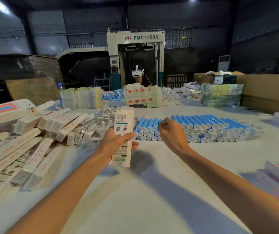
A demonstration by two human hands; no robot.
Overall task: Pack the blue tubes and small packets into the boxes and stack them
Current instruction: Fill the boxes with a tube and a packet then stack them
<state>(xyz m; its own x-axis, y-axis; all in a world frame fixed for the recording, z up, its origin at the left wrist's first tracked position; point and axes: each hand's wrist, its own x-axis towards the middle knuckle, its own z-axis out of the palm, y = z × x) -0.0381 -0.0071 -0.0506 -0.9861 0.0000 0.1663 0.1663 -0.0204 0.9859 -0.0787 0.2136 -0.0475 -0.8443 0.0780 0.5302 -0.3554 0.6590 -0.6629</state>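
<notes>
My left hand [116,141] grips a long white box [123,132] upright above the middle of the table, its top end open. My right hand [171,130] hovers over the near edge of the stacked blue tubes [206,129], fingers curled; I cannot tell whether it touches a tube. A heap of small clear packets [100,119] lies left of the tubes, behind the held box. Many packed white boxes [34,146] lie piled at the left.
A person wearing a headset [138,75] works across the table behind a sheet of flat cartons [142,96]. Flat box blanks [81,97] and more blue tubes [112,96] sit at the far side. Wrapped bundles [221,95] and cardboard cartons [267,92] stand at the right.
</notes>
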